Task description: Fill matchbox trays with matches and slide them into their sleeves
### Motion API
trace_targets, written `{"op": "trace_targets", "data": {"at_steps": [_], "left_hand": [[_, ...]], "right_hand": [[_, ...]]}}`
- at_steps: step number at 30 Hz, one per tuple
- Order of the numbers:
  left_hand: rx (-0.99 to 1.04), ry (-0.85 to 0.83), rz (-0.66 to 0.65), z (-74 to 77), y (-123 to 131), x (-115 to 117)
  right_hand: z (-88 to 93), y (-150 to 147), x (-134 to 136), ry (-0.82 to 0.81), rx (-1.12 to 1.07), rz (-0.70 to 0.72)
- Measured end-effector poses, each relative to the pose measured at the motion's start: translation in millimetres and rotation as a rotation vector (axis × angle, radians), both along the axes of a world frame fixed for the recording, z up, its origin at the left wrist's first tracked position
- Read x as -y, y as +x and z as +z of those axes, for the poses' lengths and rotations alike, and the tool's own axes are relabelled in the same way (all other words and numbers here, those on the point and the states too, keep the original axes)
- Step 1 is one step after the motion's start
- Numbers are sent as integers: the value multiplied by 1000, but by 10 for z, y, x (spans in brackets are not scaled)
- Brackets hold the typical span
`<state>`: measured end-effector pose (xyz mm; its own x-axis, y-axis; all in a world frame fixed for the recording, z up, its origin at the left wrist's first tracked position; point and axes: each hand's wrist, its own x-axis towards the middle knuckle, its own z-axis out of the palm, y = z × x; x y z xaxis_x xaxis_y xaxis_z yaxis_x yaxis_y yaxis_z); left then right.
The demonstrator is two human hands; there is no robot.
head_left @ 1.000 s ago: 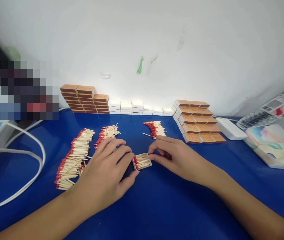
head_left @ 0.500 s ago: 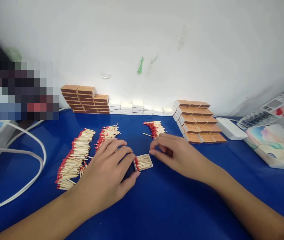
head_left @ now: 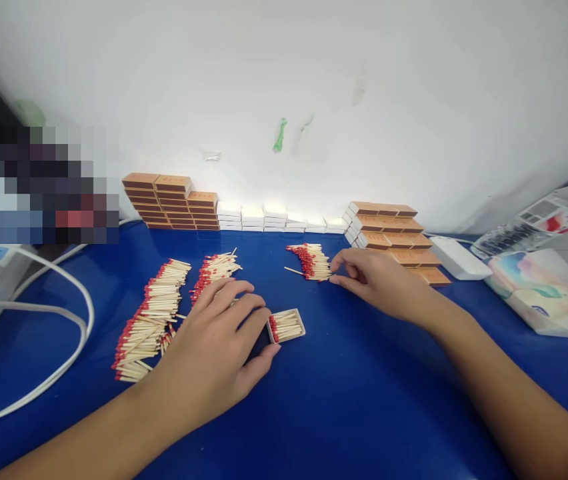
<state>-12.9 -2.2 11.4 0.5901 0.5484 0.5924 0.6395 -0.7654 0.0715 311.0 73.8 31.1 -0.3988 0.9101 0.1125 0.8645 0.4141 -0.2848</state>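
Note:
A small white matchbox tray (head_left: 303,328) with red-headed matches in it lies on the blue table. My left hand (head_left: 214,340) rests at the tray's left end, thumb and index finger at its corners, steadying it. Behind the tray is a small pile of matches (head_left: 317,262), heads to the left. My right hand (head_left: 371,277) is at the right end of that pile, thumb and index fingertips slightly apart by the stick ends. No match shows between them. Two longer rows of matches (head_left: 164,293) lie to the left, partly covered by my left hand.
Brown matchboxes (head_left: 169,200) are stacked at the back left, and white trays (head_left: 251,217) line the wall. More brown matchboxes (head_left: 389,223) stand stepped behind my right hand. A tissue pack (head_left: 549,293) and white box (head_left: 459,258) sit right; white cables (head_left: 77,353) loop left.
My right hand has moved from beside the tray, back and to the right, to the small match pile. My left hand and the tray have stayed in place.

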Motion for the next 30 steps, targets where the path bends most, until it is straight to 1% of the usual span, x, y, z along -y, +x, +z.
{"op": "trace_targets", "data": {"at_steps": [6, 13, 18, 21, 26, 30], "left_hand": [[-4, 2, 2, -2, -4, -4], [-5, 3, -1, -4, 1, -7], [-8, 9, 5, -6, 1, -8], [-13, 6, -1, -8, -4, -11], [-20, 3, 1, -7, -8, -9], [-23, -1, 1, -8, -2, -5]], "right_hand": [[10, 7, -9, -31, 0, 29], [3, 82, -13, -131, 9, -6], [6, 128, -2, -89, -10, 10], [36, 125, 21, -96, -12, 19], [66, 112, 51, -195, 12, 59], [75, 66, 67, -195, -30, 65]]}}
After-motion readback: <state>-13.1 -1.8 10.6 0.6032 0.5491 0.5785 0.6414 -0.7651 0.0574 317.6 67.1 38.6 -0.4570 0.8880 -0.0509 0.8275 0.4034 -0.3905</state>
